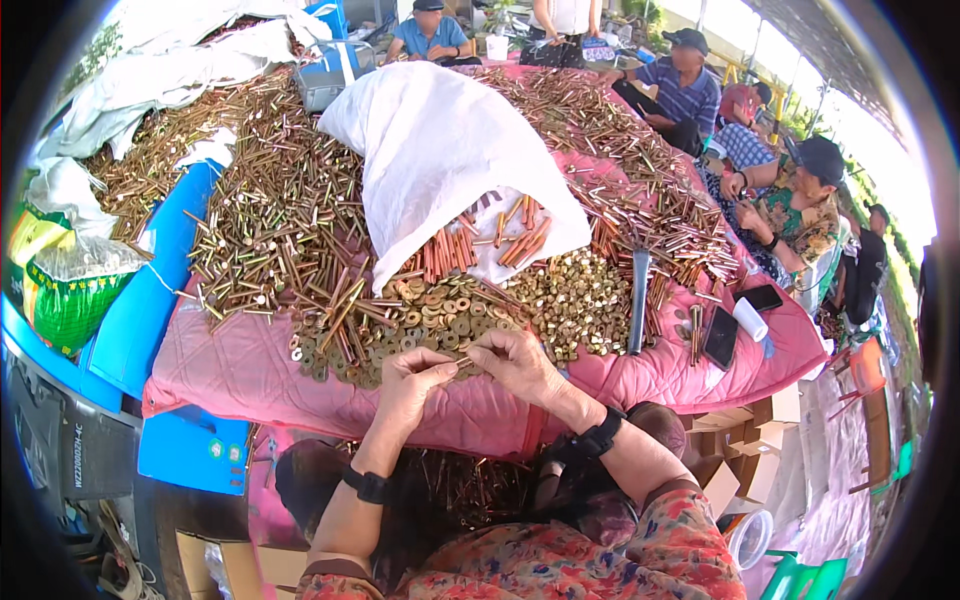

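Observation:
My left hand (408, 382) and my right hand (518, 366) meet above the near edge of the pink quilt (235, 360). Both have their fingers pinched together on a small brass-coloured metal piece (462, 361), mostly covered by the fingertips, so its exact kind does not show. Just beyond the hands lie a heap of flat round washers (435, 315) and, to the right, a pile of small nuts (585, 300). Long brass-coloured bolts (280, 235) spread to the left. A white sack (430, 150) lies behind with copper-coloured bolts (450, 252) in its mouth.
A flat metal bar (639, 300) stands right of the nuts. Farther right are a phone (720, 337), a second phone (762, 298) and a white cup (748, 319). Blue panels (165, 270) border the left. Several people sit around the far and right sides; cardboard boxes (755, 455) lie below.

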A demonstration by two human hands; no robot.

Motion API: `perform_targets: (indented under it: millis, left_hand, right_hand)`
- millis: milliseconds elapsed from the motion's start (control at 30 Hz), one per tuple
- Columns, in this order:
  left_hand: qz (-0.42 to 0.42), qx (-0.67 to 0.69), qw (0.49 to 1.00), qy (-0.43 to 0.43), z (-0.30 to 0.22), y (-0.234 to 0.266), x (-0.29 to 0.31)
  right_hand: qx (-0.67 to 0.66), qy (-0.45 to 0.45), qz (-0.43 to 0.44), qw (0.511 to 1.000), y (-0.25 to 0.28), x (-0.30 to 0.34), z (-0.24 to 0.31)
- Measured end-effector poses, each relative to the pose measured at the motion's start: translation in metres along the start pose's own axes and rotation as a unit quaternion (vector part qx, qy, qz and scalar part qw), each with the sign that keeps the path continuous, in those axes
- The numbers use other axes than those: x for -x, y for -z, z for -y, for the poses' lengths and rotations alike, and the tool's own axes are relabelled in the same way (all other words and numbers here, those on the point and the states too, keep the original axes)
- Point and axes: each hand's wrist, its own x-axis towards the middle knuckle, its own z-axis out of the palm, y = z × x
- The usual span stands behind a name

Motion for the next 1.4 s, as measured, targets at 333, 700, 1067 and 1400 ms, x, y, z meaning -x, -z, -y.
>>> perform_targets:
  millis: [333,700,1067,1400]
  left_hand:
    - [0.0,0.024,0.999,0.042,-0.002,0.004,-0.003]
    - [0.016,0.086,0.993,0.08,0.001,0.01,-0.004]
    - [0.014,0.011,0.996,0.083,-0.003,0.008,-0.003]
    - [0.021,0.04,0.99,0.133,0.006,0.022,-0.012]
  right_hand:
    - [-0.102,-0.042,0.023,0.994,0.003,0.0,-0.002]
    - [0.075,0.178,-0.055,0.98,-0.004,0.006,-0.007]
    - [0.078,0.178,-0.029,0.981,-0.002,0.004,-0.017]
    - [0.271,0.202,-0.036,0.94,-0.009,0.009,-0.014]
